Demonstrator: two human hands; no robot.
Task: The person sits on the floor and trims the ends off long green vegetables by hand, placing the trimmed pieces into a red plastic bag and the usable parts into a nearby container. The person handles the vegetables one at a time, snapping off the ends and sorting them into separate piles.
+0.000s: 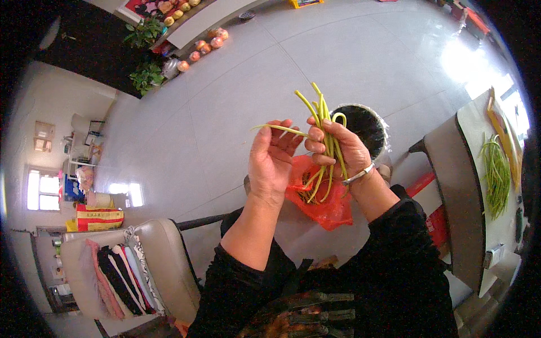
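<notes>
My right hand (338, 143), with a metal bracelet at the wrist, is closed around a bunch of long green stems (324, 116), likely garlic scapes. One thin stem (281, 128) sticks out sideways from the bunch, and its far part lies against the thumb and fingers of my left hand (274, 152). Whether those fingers pinch it cannot be told. Below my hands a red plastic bag (331, 213) is spread out, with more stems in it. A bin with a black liner (359, 126) stands just beyond my right hand.
At the right is a table (469, 148) bearing a bundle of thin green stems (496, 179). At the left stands a beige padded seat (165, 253) with folded clothes (127, 274). Potted plants (146, 78) and wrapped round fruits (205, 47) are along the far left wall.
</notes>
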